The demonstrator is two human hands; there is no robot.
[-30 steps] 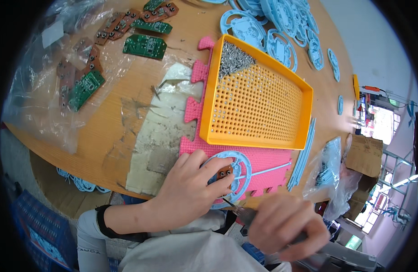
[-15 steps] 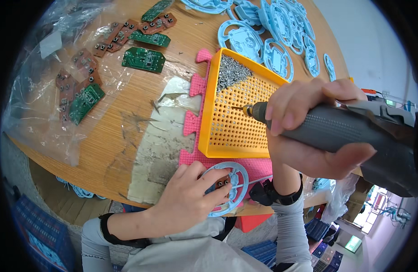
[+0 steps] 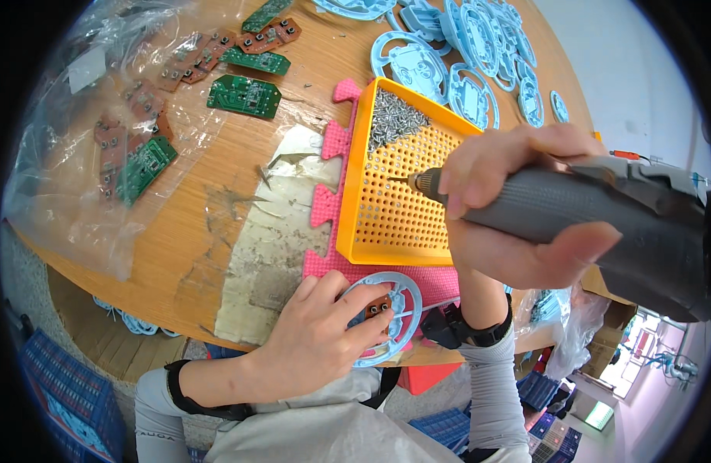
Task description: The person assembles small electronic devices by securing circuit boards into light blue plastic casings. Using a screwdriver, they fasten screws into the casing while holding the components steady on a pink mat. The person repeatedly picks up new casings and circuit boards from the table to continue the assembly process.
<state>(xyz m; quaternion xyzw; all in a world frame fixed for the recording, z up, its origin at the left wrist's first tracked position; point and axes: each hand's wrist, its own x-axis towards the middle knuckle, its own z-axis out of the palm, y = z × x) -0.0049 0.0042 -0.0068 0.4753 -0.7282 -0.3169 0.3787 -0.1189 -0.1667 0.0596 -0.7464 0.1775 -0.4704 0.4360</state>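
My right hand (image 3: 518,208) is wrapped round a dark grey electric screwdriver (image 3: 552,202). The tool points left, its thin bit above the holed floor of a yellow screw tray (image 3: 398,224). Small silver screws (image 3: 396,119) lie heaped in the tray's far left corner, and others sit in holes. At the table's near edge my left hand (image 3: 328,320) grips a light blue round plastic frame (image 3: 414,316). A small brown circuit board (image 3: 377,307) with black buttons lies inside that frame, partly under my fingers.
A pink foam mat (image 3: 336,143) lies under the tray. Green circuit boards (image 3: 244,96) and brown button boards (image 3: 209,55) rest at the far left, some on a clear plastic bag (image 3: 70,201). Many light blue plastic frames (image 3: 413,69) are piled at the back right.
The screwdriver in my right hand has shifted slightly left and up over the tray. My left hand keeps its hold on the blue frame, almost unmoved.
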